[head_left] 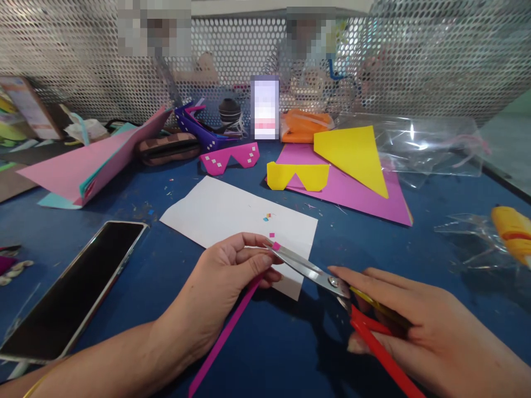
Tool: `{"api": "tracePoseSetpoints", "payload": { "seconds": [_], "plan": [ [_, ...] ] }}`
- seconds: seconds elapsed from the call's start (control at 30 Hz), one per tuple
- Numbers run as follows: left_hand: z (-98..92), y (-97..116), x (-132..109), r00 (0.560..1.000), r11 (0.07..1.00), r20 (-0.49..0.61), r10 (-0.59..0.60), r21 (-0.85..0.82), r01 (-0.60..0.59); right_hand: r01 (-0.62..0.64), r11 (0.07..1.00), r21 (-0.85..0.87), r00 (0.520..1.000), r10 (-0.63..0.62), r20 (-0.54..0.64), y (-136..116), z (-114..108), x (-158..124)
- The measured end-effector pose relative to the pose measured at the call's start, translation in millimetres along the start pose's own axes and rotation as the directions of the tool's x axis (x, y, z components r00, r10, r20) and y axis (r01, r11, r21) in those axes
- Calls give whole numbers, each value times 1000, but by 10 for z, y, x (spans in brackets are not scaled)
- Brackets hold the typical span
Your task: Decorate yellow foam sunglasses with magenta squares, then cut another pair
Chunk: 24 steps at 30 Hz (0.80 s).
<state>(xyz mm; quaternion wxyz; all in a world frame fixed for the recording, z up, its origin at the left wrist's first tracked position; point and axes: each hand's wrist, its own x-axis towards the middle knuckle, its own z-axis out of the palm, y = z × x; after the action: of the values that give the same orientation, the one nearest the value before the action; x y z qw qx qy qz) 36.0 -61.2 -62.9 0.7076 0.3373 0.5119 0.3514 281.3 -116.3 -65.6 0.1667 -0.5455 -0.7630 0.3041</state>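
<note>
My left hand [236, 265] pinches a narrow magenta paper strip [228, 334], whose long end hangs down toward me. In my right hand [418, 315] is a pair of scissors [309, 269] with red and yellow handles. The blades point left and reach the strip's end at my left fingertips. A small magenta square [276, 246] sits at the blade tips, and another magenta piece [272, 235] appears just beyond it, over the white paper sheet [232, 213]. Tiny coloured bits [266, 218] lie farther back on that sheet.
Magenta paper glasses [230, 158] and yellow paper glasses [298, 176] stand behind the sheet, near purple paper [357, 196] and yellow paper [352, 152]. A dark-screened phone [78, 287] lies at left, below folded pink paper [99, 152]. A perforated metal screen [232, 41] closes the back.
</note>
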Motion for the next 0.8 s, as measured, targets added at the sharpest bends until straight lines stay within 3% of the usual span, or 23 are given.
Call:
{"api": "tracePoseSetpoints", "payload": {
  "seconds": [0.47, 0.8],
  "plan": [
    [6, 11, -3, 998, 999, 43, -35, -14, 36, 34, 999, -23, 999, -35, -39, 4, 0, 0],
    [19, 11, -4, 999, 999, 36, -34, 38, 33, -21, 1000, -1, 1000, 21, 7, -4, 19, 17]
  ]
}}
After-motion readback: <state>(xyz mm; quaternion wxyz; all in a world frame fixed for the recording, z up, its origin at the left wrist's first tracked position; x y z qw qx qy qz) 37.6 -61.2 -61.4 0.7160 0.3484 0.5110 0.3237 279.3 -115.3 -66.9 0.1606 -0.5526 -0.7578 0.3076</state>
